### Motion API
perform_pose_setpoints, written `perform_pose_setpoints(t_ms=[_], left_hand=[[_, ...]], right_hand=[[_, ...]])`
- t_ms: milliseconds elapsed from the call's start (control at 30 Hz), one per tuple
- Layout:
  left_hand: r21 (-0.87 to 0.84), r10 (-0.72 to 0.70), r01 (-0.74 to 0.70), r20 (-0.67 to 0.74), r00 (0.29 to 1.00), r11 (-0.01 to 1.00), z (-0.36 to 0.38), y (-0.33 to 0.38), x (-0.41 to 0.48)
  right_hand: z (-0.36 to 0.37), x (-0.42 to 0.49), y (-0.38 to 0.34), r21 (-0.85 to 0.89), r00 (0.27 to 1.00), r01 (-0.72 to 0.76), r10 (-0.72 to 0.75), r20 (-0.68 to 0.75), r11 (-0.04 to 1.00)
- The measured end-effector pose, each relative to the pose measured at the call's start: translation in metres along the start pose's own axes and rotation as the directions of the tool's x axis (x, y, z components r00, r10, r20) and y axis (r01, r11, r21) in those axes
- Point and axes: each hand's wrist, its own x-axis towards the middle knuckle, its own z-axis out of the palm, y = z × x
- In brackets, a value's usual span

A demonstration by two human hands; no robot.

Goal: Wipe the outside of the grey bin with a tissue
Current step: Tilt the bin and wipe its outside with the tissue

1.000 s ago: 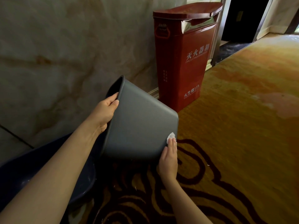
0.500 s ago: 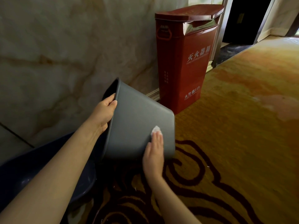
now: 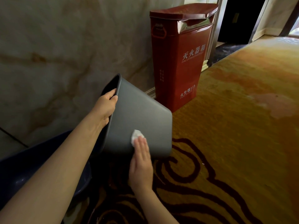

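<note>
The grey bin (image 3: pixel 142 117) is tipped on its side above the carpet, its open mouth turned left toward the wall and its base to the right. My left hand (image 3: pixel 105 110) grips the bin's rim, fingers curled over the edge. My right hand (image 3: pixel 141 160) lies flat against the bin's outer side wall, pressing a small crumpled white tissue (image 3: pixel 136 136) under the fingertips near the wall's lower middle.
A red fire extinguisher box (image 3: pixel 179 59) stands against the marble wall (image 3: pixel 56 54) just behind the bin. A dark blue round container (image 3: pixel 24 172) sits at the lower left under my forearm. Patterned gold carpet (image 3: pixel 234 126) stretches right toward a dark doorway (image 3: pixel 237 18).
My right hand with the tissue has slid left across the bin's side, from near the base edge toward the middle. The left hand keeps its grip on the rim.
</note>
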Motion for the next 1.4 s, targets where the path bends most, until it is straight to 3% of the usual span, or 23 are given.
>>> perform_pose_setpoints(t_ms=[133, 300, 400, 433, 467, 533, 600, 633, 733, 833, 933, 1000, 1100, 1167, 1300, 1400], left_hand=[[0.003, 0.003, -0.003, 0.015, 1.000, 1.000, 0.001, 0.001, -0.001], [-0.030, -0.018, 0.017, -0.017, 1.000, 0.999, 0.014, -0.004, 0.000], [0.378, 0.061, -0.035, -0.056, 0.997, 0.925, 0.010, -0.011, -0.005], [0.371, 0.069, -0.073, 0.023, 0.997, 0.926, 0.004, -0.013, -0.006], [0.250, 0.025, -0.068, 0.174, 0.984, 0.966, -0.003, -0.011, -0.009], [-0.033, -0.018, 0.041, 0.519, 0.854, 0.999, -0.025, -0.009, -0.013], [-0.228, 0.059, 0.130, 0.670, 0.740, 0.965, -0.036, -0.017, -0.015], [-0.274, 0.082, 0.141, 0.665, 0.742, 0.951, -0.034, -0.024, -0.015], [-0.261, 0.075, 0.076, 0.523, 0.849, 0.962, -0.019, -0.035, -0.017], [-0.280, 0.108, 0.008, 0.397, 0.912, 0.960, -0.010, -0.034, -0.011], [-0.009, 0.141, -0.144, 0.266, 0.954, 0.990, -0.007, -0.035, -0.009], [0.199, 0.208, -0.266, 0.271, 0.940, 0.943, -0.006, -0.034, -0.011], [0.217, 0.148, -0.304, 0.533, 0.833, 0.927, -0.009, -0.027, -0.021], [0.270, 0.094, -0.323, 0.617, 0.781, 0.907, -0.010, -0.026, -0.027], [0.234, 0.239, -0.433, 0.567, 0.788, 0.871, -0.004, -0.026, -0.031], [0.173, 0.306, -0.441, 0.502, 0.809, 0.881, -0.004, -0.027, -0.027]], right_hand=[[-0.016, 0.007, 0.052, 0.019, 0.946, -0.322, 0.322, -0.035, 0.947], [-0.027, 0.041, 0.068, 0.070, 0.887, -0.460, 0.461, -0.010, 0.885], [-0.029, 0.058, 0.068, 0.073, 0.874, -0.486, 0.485, 0.036, 0.871], [-0.031, 0.061, 0.069, 0.073, 0.872, -0.489, 0.487, 0.054, 0.869], [-0.033, 0.064, 0.070, 0.080, 0.867, -0.499, 0.494, 0.069, 0.863], [-0.037, 0.070, 0.072, 0.102, 0.854, -0.519, 0.511, 0.095, 0.849], [-0.042, 0.077, 0.074, 0.110, 0.843, -0.535, 0.522, 0.129, 0.838], [-0.044, 0.082, 0.076, 0.110, 0.835, -0.546, 0.530, 0.149, 0.830], [-0.048, 0.092, 0.078, 0.133, 0.819, -0.568, 0.543, 0.185, 0.812], [-0.048, 0.095, 0.079, 0.146, 0.819, -0.569, 0.542, 0.187, 0.809], [-0.046, 0.093, 0.081, 0.151, 0.823, -0.565, 0.539, 0.181, 0.811], [-0.044, 0.094, 0.082, 0.174, 0.814, -0.580, 0.556, 0.171, 0.796], [-0.043, 0.095, 0.084, 0.244, 0.778, -0.627, 0.610, 0.152, 0.740], [-0.044, 0.095, 0.086, 0.257, 0.755, -0.654, 0.637, 0.158, 0.712], [-0.044, 0.097, 0.080, 0.272, 0.746, -0.662, 0.648, 0.153, 0.698], [-0.045, 0.102, 0.063, 0.309, 0.801, -0.593, 0.585, 0.130, 0.744]])
